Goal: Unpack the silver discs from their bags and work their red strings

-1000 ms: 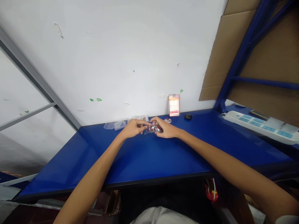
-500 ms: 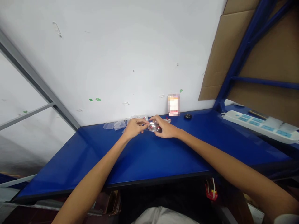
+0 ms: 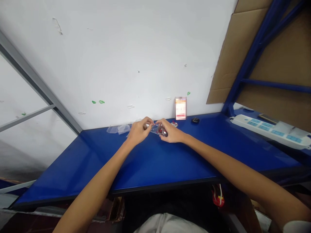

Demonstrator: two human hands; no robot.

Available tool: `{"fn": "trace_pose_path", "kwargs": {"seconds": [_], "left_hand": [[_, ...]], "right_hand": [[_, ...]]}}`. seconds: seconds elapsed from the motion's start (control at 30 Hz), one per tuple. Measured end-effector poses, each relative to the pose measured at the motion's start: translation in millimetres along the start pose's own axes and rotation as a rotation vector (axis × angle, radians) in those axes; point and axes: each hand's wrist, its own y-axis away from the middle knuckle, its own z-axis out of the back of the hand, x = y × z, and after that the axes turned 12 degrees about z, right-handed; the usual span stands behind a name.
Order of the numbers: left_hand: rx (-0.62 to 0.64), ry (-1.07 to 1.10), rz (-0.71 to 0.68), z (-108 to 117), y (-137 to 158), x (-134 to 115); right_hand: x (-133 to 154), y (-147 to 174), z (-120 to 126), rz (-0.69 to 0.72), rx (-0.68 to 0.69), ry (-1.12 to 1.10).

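1. The small clear plastic bag, with shiny metal pieces and something red inside, is held between both hands just above the counter, close to its far edge by the wall and about midway along it.
2. The left hand is closed in a pinch on the bag's left end, thumb and fingertips together at its top edge.
3. The right hand is curled around the bag's right end, fingers closed on it and cupping the metal pieces from the side; the bag spans the narrow gap between the two hands.
4. What could go wrong, as I judge it: the film is thin and slick, so a pull from both ends could tear it or slip it out of the pinch, and the small pieces would spill and roll over the smooth counter.
5. More clear bags lie just to the left at the far edge, and a loose metal piece sits just beyond the right hand; a sweep of either wrist could knock them.
6. A small black object and a blurred card leaning on the wall lie further right, and a power strip sits well apart at the right end.
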Motion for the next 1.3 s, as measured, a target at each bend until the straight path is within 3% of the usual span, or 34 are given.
{"fn": "trace_pose_path", "kwargs": {"seconds": [0.1,0.17,0.3,0.37,0.47,0.77,0.97,1.13,1.3], "left_hand": [[-0.156,-0.013,0.003,3,-4,4],[-0.147,0.011,0.095,1,-8,7],[0.226,0.321,0.356,-9,-11,13],[0.349,0.507,0.415,-14,-10,12],[0.386,0.596,0.395,-15,-7,9],[0.407,0.467,0.318,-14,-4,9],[0.364,0.450,0.283,-17,-3,8],[0.315,0.435,0.228,-12,-5,5],[0.202,0.316,0.176,-11,-8,8]], "right_hand": [[-1,0,-1,-0.013,-0.024,-0.015],[0,-1,0,0.015,-0.051,-0.009],[8,-5,3,0.105,-0.141,0.033],[13,-7,4,0.148,-0.162,0.069],[19,-9,4,0.180,-0.176,0.129],[24,-9,0,0.245,-0.117,0.214],[30,-9,-1,0.177,-0.054,0.155],[26,-11,-4,0.113,-0.096,0.142],[15,-8,-9,-0.057,-0.101,0.089]]}}
